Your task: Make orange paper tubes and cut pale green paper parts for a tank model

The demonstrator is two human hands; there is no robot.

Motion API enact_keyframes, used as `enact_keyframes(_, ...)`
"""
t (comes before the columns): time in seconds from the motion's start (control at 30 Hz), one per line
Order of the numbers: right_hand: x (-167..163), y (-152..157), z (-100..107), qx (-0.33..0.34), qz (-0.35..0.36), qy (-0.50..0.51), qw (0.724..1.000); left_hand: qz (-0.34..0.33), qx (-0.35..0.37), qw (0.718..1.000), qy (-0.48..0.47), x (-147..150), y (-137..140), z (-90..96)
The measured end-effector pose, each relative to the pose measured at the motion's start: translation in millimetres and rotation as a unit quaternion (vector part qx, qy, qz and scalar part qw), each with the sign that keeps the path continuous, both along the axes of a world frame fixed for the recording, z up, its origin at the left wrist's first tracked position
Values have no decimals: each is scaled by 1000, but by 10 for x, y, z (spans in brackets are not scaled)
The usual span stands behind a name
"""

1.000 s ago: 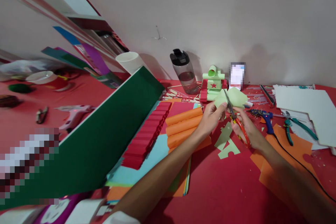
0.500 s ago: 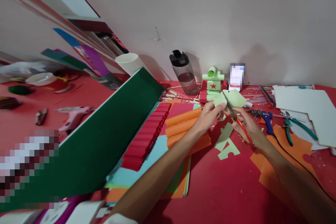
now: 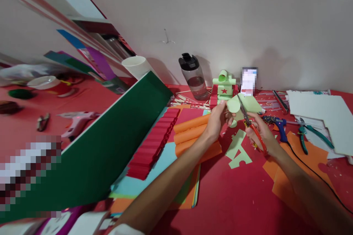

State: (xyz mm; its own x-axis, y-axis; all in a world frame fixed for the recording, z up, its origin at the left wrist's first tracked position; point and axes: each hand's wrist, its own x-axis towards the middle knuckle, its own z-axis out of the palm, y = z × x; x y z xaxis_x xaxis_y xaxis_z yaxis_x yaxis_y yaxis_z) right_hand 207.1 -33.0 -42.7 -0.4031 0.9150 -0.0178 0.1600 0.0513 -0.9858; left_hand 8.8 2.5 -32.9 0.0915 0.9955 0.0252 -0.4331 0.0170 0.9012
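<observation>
Pinching the pale green paper (image 3: pixel 234 104) at its left edge, the left hand (image 3: pixel 217 119) appears to steady it against the blades. The right hand (image 3: pixel 260 132) is clamped on the red-handled scissors (image 3: pixel 258 138), apart from the left. The paper sits between both hands, raised above the red tabletop (image 3: pixel 228 194), presumably for blade clearance. Pale green offcuts (image 3: pixel 236 143) lie below. Behind stands a star-marked paper tank model (image 3: pixel 229 81). At right, a blue glue gun (image 3: pixel 281 129) and teal-handled pliers (image 3: pixel 317 134) lie near the right hand, probably for ready access.

Black-lidded bottle (image 3: pixel 195 80), teal-handled pliers (image 3: pixel 302 130)
</observation>
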Motion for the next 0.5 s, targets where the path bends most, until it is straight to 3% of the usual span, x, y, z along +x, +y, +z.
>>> enact_keyframes(0.17,-46,-33,9,2,7,-14,1000,18,63,994,86,72,-65,-25)
enact_keyframes(0.37,-52,-48,15,5,16,-22,1000,28,68,989,125,64,-78,9)
enact_keyframes(0.5,2,-11,72,16,44,-39,998,-3,66,984,165,1,-60,66)
